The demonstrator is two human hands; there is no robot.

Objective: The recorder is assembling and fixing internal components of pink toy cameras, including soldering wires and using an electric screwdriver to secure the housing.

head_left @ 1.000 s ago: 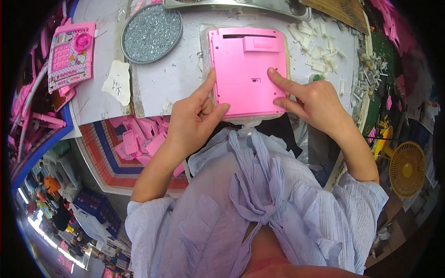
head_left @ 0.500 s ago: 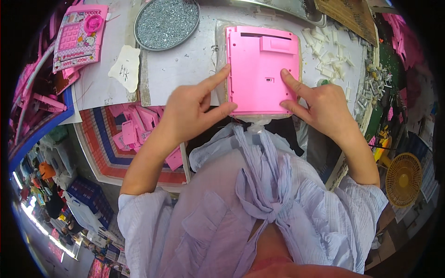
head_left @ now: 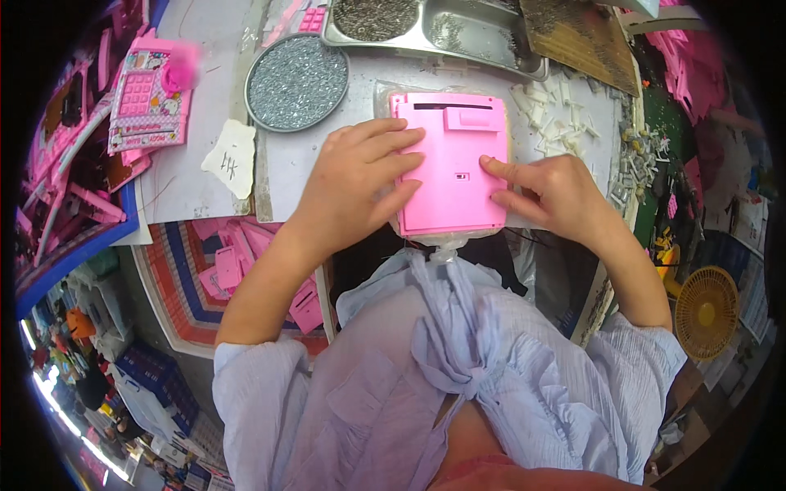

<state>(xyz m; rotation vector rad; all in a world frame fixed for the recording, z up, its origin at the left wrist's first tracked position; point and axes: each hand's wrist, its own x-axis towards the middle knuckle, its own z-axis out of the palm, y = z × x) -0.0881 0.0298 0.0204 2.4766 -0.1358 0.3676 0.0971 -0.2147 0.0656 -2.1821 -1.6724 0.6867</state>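
A flat pink plastic toy casing lies on a pad wrapped in clear plastic, right in front of me. It has a long dark slot along the far edge, a raised block below that and a small switch opening near the middle. My left hand grips its left side, fingers bent over the edge onto the face. On the right side, my right hand holds the edge with thumb and forefinger on the face. The fingers under the right palm are partly hidden.
A round dish of small screws and a divided steel tray stand beyond. White plastic parts lie to the right. A decorated pink toy panel sits far left; a bin of pink parts is below. A yellow fan stands right.
My left hand has shifted from pointing along the left edge to curling several fingers over the casing's face. My right hand keeps its place. The whole view has tilted, showing more of the steel tray.
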